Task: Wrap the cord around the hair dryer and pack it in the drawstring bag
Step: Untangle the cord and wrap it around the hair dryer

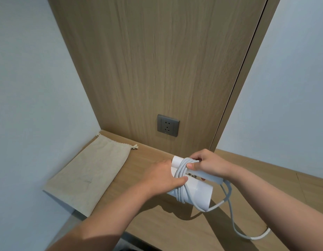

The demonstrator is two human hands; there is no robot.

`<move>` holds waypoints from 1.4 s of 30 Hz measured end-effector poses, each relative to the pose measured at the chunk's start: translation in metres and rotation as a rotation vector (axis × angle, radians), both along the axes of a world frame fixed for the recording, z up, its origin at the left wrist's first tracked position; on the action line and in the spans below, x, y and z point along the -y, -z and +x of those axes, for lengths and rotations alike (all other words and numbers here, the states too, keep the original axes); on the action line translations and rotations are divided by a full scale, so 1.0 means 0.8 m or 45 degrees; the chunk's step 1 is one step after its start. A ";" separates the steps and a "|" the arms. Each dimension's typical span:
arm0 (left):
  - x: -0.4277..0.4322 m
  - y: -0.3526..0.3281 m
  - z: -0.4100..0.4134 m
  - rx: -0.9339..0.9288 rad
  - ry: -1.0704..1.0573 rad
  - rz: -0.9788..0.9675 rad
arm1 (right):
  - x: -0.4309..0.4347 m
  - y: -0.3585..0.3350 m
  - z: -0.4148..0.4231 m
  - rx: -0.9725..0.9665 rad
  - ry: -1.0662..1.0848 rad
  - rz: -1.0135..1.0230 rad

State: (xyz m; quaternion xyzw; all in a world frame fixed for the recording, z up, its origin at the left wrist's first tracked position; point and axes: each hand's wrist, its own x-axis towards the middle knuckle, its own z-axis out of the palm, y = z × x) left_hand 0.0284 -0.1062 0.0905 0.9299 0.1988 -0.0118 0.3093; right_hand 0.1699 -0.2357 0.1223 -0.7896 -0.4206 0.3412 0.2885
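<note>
A white hair dryer [200, 194] is held just above the wooden shelf at centre right. Its pale grey cord [182, 180] is wound in several loops around the folded body and handle. My left hand [166, 178] grips the dryer from the left, thumb pressed on the loops. My right hand [209, 164] pinches the cord at the top of the coil. A loose tail of cord [247, 236] hangs down to the right and curls over the shelf. The beige drawstring bag [91, 171] lies flat at the left, its mouth toward the back wall.
A grey wall socket [168, 125] sits in the wood panel just behind the shelf [148, 154]. White walls close in at the left and right. The bag's near corner overhangs the shelf's front edge [139, 234].
</note>
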 end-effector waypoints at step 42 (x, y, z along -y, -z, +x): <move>-0.027 0.030 -0.005 -0.086 -0.453 -1.405 | 0.050 0.058 -0.014 -0.017 0.304 -0.125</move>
